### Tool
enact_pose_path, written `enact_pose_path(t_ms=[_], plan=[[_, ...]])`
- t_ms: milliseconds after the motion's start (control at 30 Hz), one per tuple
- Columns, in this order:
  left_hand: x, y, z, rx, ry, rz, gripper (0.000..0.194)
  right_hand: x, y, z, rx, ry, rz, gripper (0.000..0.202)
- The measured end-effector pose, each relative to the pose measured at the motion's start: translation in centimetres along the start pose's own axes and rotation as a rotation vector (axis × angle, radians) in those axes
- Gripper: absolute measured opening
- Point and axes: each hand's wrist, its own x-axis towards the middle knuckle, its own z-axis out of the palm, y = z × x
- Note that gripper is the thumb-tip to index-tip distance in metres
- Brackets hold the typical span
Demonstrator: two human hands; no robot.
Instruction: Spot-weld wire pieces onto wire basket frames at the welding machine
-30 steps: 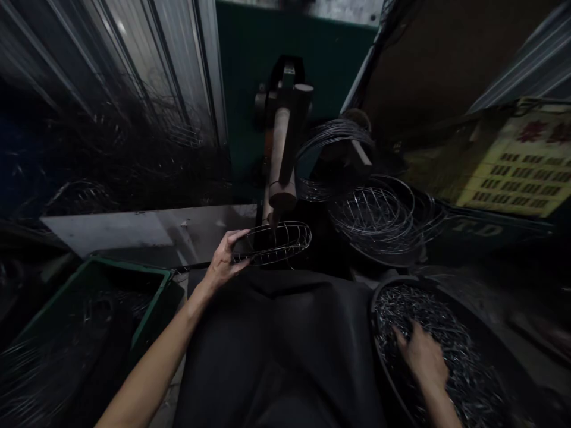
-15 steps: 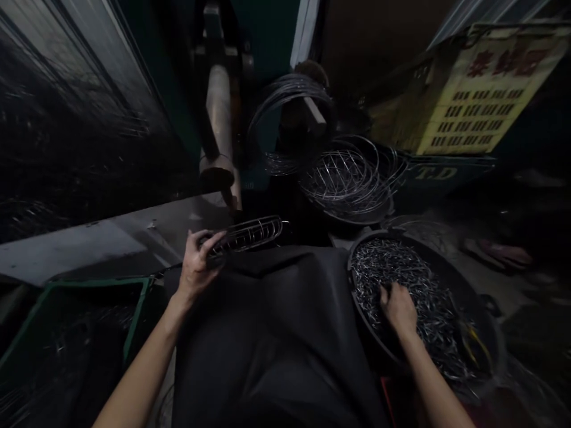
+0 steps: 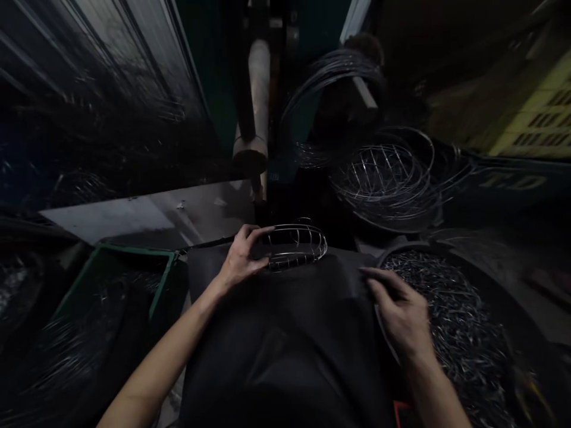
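My left hand grips the left end of a round wire frame, with thumb below and fingers over the rim. The frame is bent from shiny metal wire with short cross wires and stands above the dark apron over my lap. To the right, my right hand hovers by the near rim of a round black basin. Thumb and index finger are drawn together; whatever lies between them is too dark and blurred to name. Many small metal pieces fill the basin.
Ahead stands a machine with a thick cylindrical arm. Wire coils hang beside it, and wire rings lie in a bowl. A green crate is at left, near a metal sheet. A yellow crate stands at right.
My right hand has come up out of the metal pieces and leftward toward my lap. The left hand has turned the wire frame so its round opening shows more. The view has shifted left.
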Motion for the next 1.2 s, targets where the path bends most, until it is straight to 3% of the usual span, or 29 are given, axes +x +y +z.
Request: enact_pose_path(t_ms=[100, 167, 267, 400, 600, 967, 1200], plan=[[0.2, 0.0, 0.5, -0.026, -0.053, 0.034, 0.055, 2.6, -6.1, 2.8, 0.160, -0.108, -0.249, 0.033], [0.3, 0.1, 0.7, -0.031, -0.091, 0.052, 0.055, 4.6, -9.4, 4.0, 0.133, -0.191, -0.395, 0.033], [0.4, 0.2, 0.8, -0.016, -0.136, 0.048, 0.058, 6.9, -11.9, 4.6, -0.043, -0.231, -0.603, 0.034], [0.5, 0.5, 1.0, -0.007, -0.142, 0.009, 0.060, 8.5, -12.0, 4.1, -0.227, -0.171, -0.870, 0.026], [0.9, 0.9, 1.3, -0.065, -0.029, -0.021, 0.061, 10.1, -11.6, 3.7, -0.225, -0.032, -1.121, 0.031], [1.2, 0.0, 1.4, -0.058, -0.015, -0.001, 0.062, 11.5, -11.1, 4.5, -0.232, 0.112, -1.254, 0.027], [1.8, 0.0, 1.5, 0.007, 0.012, -0.003, 0.061, 12.3, -10.8, 5.0, -0.212, 0.086, -1.254, 0.029]])
